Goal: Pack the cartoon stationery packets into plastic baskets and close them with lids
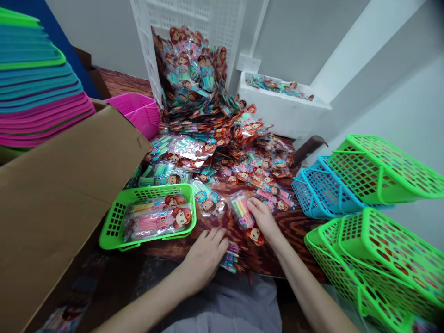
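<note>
Your right hand (264, 219) lies with its fingers curled onto the right edge of a clear packet of coloured pens (243, 212), which is flat on the wooden table (298, 227) with its cartoon-head end pointing toward you. The thumb is hidden, so you cannot tell whether the packet is pinched or only pressed. Your left hand (205, 255) is released, palm down and fingers spread on the table edge, its fingertips touching a second packet (231, 259) that sticks out from under them to the right.

Just left of both hands stands a shallow green basket (114, 223) with two pen packets (159, 219) lying flat inside it. Beyond it a large heap of the same packets (211, 125) slopes up against a white slatted crate (194, 18). A brown cardboard flap (58, 194) covers the left foreground, with a pink basket (138, 108) behind it and a tall stack of blue, green and pink baskets (38, 92) above. At the back right a white foam box (284, 111) holds more packets. On your right, tilted on their sides, are a blue basket (317, 196) and nested green baskets (378, 266).
</note>
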`<state>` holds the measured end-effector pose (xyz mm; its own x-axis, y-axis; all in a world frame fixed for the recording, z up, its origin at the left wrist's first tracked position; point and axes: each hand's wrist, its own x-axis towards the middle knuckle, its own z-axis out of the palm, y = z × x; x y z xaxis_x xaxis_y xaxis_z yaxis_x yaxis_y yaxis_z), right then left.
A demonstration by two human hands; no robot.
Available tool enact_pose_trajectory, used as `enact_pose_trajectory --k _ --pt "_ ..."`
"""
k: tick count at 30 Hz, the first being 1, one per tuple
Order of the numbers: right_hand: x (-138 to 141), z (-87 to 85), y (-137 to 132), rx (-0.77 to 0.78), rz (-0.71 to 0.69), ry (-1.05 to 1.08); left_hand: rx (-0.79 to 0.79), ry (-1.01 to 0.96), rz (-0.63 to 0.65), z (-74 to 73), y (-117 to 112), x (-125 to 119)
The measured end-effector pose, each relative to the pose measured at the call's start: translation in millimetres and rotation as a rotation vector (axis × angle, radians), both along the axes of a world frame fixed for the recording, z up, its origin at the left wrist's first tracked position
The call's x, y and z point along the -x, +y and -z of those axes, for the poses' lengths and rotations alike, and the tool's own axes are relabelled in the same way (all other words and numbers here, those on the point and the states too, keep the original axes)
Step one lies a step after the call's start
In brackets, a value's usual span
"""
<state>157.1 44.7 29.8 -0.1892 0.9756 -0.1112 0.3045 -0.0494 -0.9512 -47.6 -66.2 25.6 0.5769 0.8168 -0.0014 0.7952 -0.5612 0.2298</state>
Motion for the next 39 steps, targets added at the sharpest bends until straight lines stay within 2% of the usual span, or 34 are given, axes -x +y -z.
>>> enact_pose_trajectory --k 3,5,8,10,12,13,14,16,18,21,24,27,30,35,37,39 --pt "19.3 -10.1 -29.2 -0.286 -0.212 -0.539 -0.164 -0.05 0.018 7.5 0.8 1.3" --pt "32.3 -14.0 -50.2 -0.366 -0.371 -0.738 -0.233 -0.066 0.045 11.5 2.7 2.7" --pt "38.4 -16.4 -64.0 -0.307 -0.433 -0.667 -0.213 -0.048 0.128 10.9 6.7 5.0" --pt "28.1 -16.5 -55.7 -0.181 -0.496 -0.483 -0.157 -0.027 0.173 6.7 9.0 6.0" --pt "7.0 -14.6 -35.6 -0.046 -0.556 -0.316 -0.091 -0.014 0.174 2.2 10.6 6.0" --pt "-6.3 -12.8 -22.7 -0.021 -0.53 -0.304 -0.061 -0.011 0.165 0.7 11.1 5.7" --pt "-20.3 -10.5 -8.9 -0.045 -0.436 -0.352 -0.037 -0.009 0.156 -0.2 11.4 5.3" --pt "-47.3 -5.7 19.6 -0.195 -0.136 -0.585 -0.018 -0.01 0.15 -0.1 11.1 5.0" --pt "-68.1 -1.6 46.8 -0.28 0.081 -0.745 -0.021 -0.018 0.145 1.4 9.8 6.0" --pt "-81.3 3.3 82.4 -0.312 0.2 -0.861 -0.004 -0.051 0.134 1.9 7.8 9.4" --pt "-75.7 9.6 108.5 -0.325 0.179 -0.951 0.022 -0.063 0.13 -0.8 8.6 10.3" --pt "-61.7 16.5 116.0 -0.326 0.114 -1.022 0.057 -0.004 0.108 -3.3 13.1 5.2" --pt "-48.1 20.3 96.4 -0.342 0.018 -1.069 0.096 0.055 0.099 -5.1 17.6 -1.7" --pt "-41.7 14.9 39.1 -0.371 -0.133 -1.089 0.101 0.072 0.105 -6.0 17.1 -4.5" --pt "-45.7 9.1 29.3 -0.336 -0.156 -1.057 0.103 0.069 0.107 -5.7 15.7 -3.7" --pt "-49.5 3.7 30.6 -0.292 -0.149 -1.03 0.119 0.074 0.105 -6.0 15.0 -3.2"
